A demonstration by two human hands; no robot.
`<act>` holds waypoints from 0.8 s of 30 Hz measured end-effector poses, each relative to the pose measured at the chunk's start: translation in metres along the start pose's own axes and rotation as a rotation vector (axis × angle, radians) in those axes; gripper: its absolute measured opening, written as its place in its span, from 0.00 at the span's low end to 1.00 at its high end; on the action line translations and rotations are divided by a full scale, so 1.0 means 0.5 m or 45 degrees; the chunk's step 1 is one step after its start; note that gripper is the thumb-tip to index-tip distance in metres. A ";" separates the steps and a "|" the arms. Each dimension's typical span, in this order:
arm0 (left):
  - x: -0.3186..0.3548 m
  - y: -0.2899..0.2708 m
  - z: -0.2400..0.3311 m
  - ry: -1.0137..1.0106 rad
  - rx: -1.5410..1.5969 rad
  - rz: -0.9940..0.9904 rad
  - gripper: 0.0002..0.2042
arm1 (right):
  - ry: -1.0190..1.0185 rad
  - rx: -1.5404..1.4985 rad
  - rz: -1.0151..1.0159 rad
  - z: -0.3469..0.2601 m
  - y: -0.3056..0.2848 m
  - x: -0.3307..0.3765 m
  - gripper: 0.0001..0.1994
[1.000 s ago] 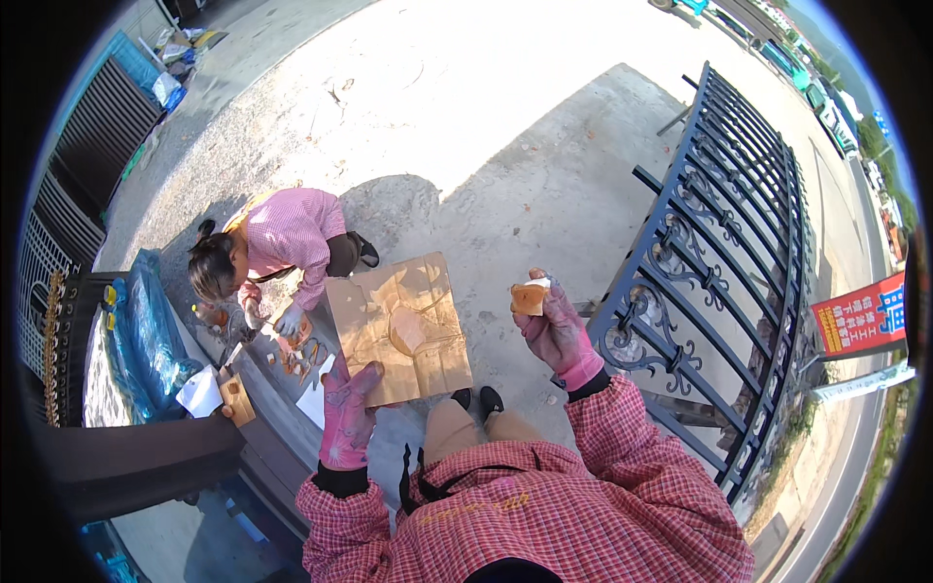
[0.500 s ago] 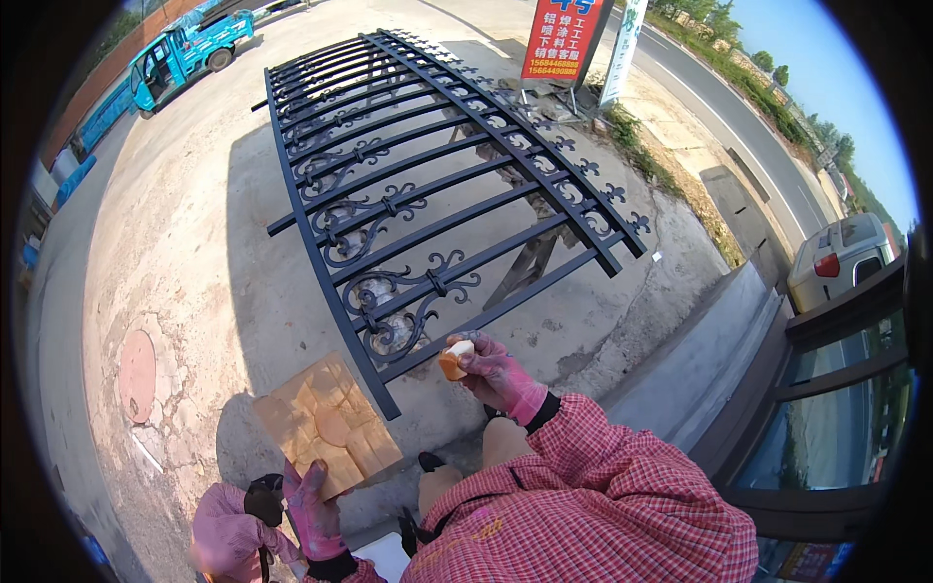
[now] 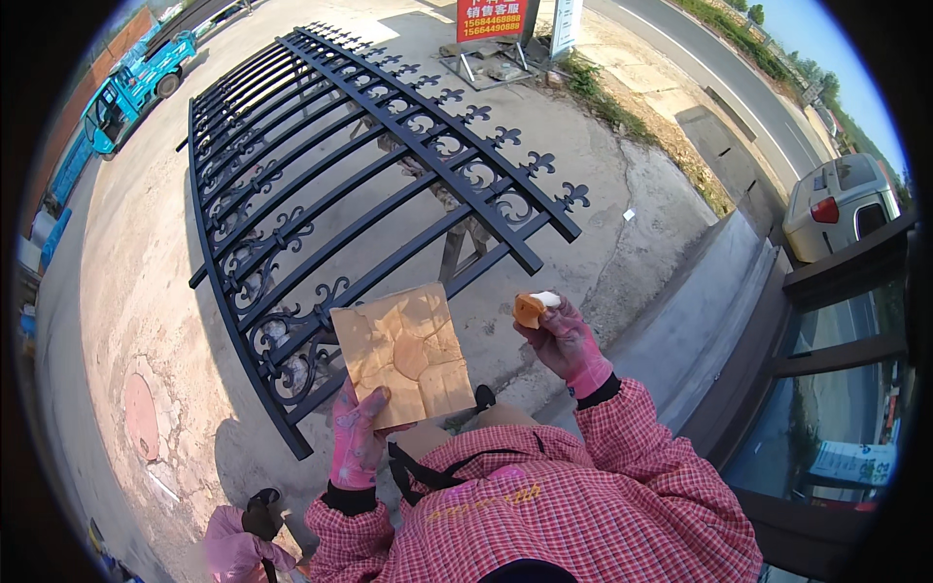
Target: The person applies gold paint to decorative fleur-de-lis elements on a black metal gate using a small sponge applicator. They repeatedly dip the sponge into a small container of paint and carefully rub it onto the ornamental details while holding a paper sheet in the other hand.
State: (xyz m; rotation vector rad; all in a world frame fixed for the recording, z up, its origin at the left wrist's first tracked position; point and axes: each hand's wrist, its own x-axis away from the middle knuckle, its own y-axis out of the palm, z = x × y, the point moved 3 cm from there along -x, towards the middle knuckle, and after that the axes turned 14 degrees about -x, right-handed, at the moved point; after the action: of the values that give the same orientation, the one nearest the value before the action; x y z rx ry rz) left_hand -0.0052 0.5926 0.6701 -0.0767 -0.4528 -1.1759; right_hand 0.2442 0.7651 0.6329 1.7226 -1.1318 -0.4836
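In my left hand (image 3: 358,435), gloved in worn pink, is a flat square of creased brown cardboard (image 3: 439,345) with a rounder patch at its middle. My thumb lies on its face near the lower left corner; the other fingers are behind it. My right hand (image 3: 569,348), also in a stained pink glove, pinches a small orange-brown and white sponge-like piece (image 3: 531,309), apart from the cardboard. Beyond both hands lies a black metal fence panel (image 3: 360,228) with bars, scrolls and pointed finials. The cardboard overlaps its near end in view.
Supports show under the panel on the concrete ground (image 3: 155,291). A person in a pink top (image 3: 233,539) is low at my left. A stone ledge (image 3: 661,321) and a dark-framed window (image 3: 826,408) stand at right. Farther off are a blue three-wheeled truck (image 3: 131,97), a red sign (image 3: 491,19) and a light-coloured vehicle (image 3: 841,209).
My left hand has raised the cardboard up and to the right, closer to my right hand. My right hand has shifted right with the small piece. The view has turned, so the panel sits farther left.
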 end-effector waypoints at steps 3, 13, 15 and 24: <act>-0.080 0.125 0.009 -0.014 -0.014 -0.162 0.32 | -0.106 0.112 0.029 -0.130 -0.051 0.006 0.18; -0.330 0.422 0.058 -0.113 -0.036 -0.438 0.33 | -0.406 0.606 0.171 -0.455 -0.100 -0.077 0.21; -0.382 0.473 0.062 -0.110 0.001 -0.473 0.32 | -0.416 0.715 0.229 -0.520 -0.072 -0.124 0.24; -0.552 0.720 0.099 -0.088 0.143 -0.457 0.27 | -0.663 1.870 -0.084 -0.756 -0.039 -0.328 0.23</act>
State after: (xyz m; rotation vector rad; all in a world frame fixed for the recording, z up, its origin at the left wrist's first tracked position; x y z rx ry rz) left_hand 0.2201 0.9892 0.6730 0.0644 -0.6101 -1.5004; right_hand 0.4530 1.1001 0.7535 2.9641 -2.0752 -0.0524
